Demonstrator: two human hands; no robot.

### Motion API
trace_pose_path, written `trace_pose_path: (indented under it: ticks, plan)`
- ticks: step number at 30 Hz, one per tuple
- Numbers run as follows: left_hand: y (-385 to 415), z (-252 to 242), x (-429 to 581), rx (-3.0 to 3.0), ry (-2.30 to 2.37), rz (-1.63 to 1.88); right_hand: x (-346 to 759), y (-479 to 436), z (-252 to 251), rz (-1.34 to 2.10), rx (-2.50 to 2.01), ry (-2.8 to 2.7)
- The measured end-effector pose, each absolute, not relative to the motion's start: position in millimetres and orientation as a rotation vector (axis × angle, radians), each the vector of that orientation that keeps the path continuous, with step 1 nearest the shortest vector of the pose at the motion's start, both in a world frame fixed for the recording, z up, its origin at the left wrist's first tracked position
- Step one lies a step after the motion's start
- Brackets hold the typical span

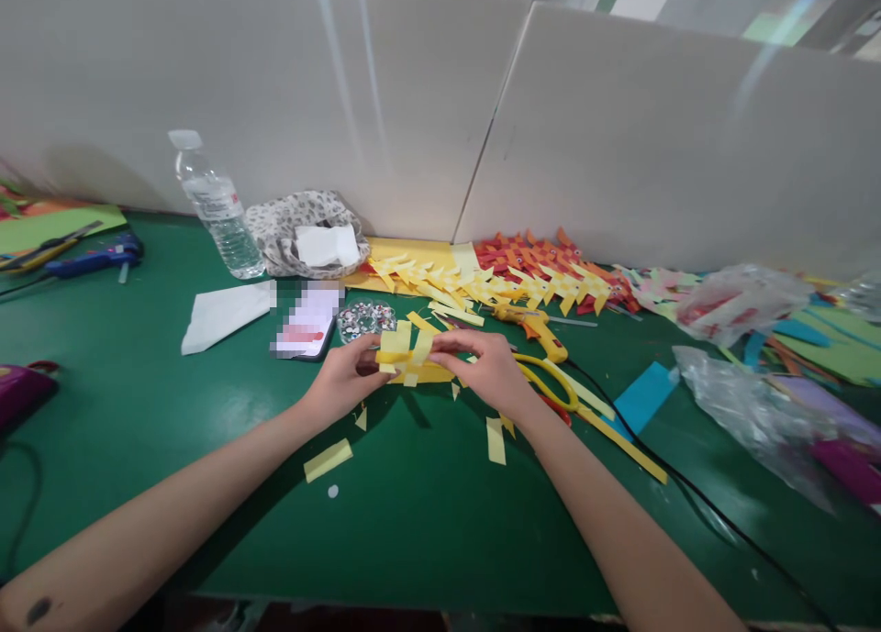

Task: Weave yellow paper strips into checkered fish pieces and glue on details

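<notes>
Yellow woven paper strips (pixel 407 349) are held up between both hands over the green table (pixel 427 540). My left hand (pixel 344 375) pinches their left side, and my right hand (pixel 485 366) grips the right side with thumb and fingers together. Behind the strips lie several finished-looking yellow woven paper pieces (pixel 440 279) and a heap of red and orange ones (pixel 533 254). A yellow glue gun (pixel 533 327) rests beyond my right hand, beside yellow-handled scissors (pixel 561 386). Pale strip scraps (pixel 328 460) lie nearer, left and right.
A water bottle (pixel 217 212) stands at the back left beside a spotted cloth bag (pixel 303 224). A phone (pixel 309 320) and a dish of small beads (pixel 366 320) lie behind my left hand. Plastic bags (pixel 743 302) and a black cord (pixel 688 485) are on the right.
</notes>
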State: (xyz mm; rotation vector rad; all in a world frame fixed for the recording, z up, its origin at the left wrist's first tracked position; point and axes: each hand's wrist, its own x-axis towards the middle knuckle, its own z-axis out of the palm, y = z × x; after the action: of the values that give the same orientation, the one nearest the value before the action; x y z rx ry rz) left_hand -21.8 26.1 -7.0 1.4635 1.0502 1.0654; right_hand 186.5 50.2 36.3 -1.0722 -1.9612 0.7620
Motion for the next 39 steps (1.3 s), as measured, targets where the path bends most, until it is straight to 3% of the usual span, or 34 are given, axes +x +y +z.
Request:
trace_pose_path:
  ticks: [13, 31, 39]
  plan:
    - [27, -9, -23, 1.558, 1.087, 1.051, 193, 55, 32, 0.577, -0.964, -2.101]
    - [20, 8, -16, 1.331, 1.180, 1.184, 180, 45, 37, 0.786, -1.036, -2.074]
    - [18, 13, -14, 1.040, 1.111, 1.231, 176, 42, 40, 1.320, -1.020, -1.701]
